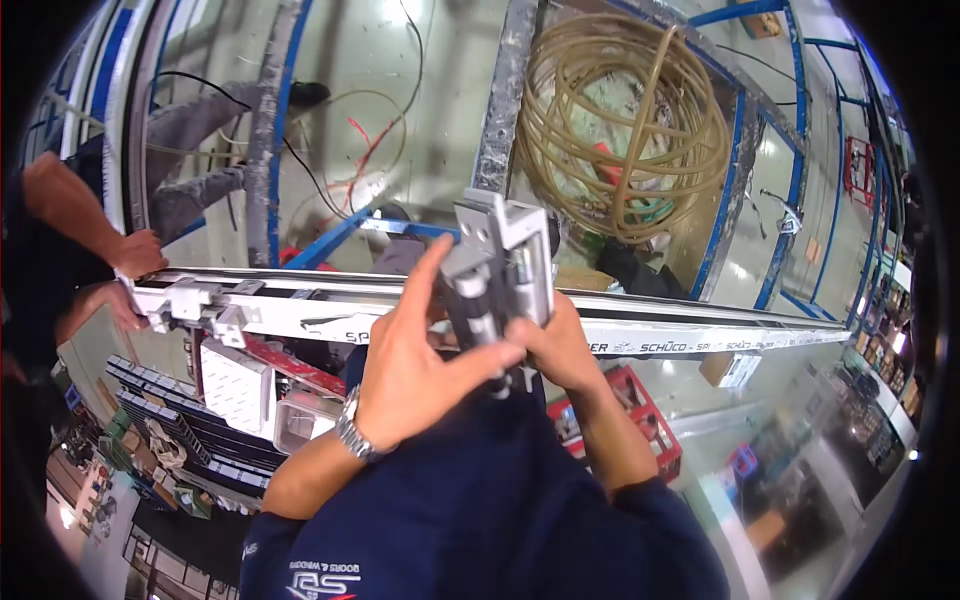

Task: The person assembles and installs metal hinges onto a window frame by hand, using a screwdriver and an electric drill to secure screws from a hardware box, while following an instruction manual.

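A metal and black hardware piece with cylindrical parts is held up in front of my chest, above the long white profile. My right hand is closed around its lower right side. My left hand, with a metal watch on the wrist, has its thumb pressed on the lower part and its index finger stretched up along the left side; its other fingers are partly hidden. More metal hardware sits on the profile at the left.
A co-worker's hands touch the frame's left corner. A coiled beige hose lies beyond the profile among blue-edged supports. Below are a red crate, a white box and a clear bin.
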Tool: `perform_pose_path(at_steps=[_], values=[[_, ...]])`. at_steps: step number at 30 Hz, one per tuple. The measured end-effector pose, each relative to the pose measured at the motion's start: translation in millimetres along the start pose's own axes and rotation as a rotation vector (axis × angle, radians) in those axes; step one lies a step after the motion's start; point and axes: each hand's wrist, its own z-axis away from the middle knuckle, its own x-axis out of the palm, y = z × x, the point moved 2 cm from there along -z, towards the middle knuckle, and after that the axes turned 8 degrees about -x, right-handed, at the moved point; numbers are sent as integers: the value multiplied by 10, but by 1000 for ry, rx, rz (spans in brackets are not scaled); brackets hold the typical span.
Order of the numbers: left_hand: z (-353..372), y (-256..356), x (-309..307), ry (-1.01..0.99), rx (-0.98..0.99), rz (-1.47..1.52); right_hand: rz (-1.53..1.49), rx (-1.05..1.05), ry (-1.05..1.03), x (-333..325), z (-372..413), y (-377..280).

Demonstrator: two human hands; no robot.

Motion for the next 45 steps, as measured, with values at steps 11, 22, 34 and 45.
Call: perform_pose_path(at_steps=[11,22,34,45], values=[[88,-41,-514,94,71,-63,-237,-103,-317,520,-169,7],[296,84,-693,337,361,-473,-298,-175,-312,815,-305,86],[335,98,-1326,118,330,157,-452,-61,-125,605,-318,482],[-481,-866,-1701,-31,42,189,-596,-235,32,33,293,307]])
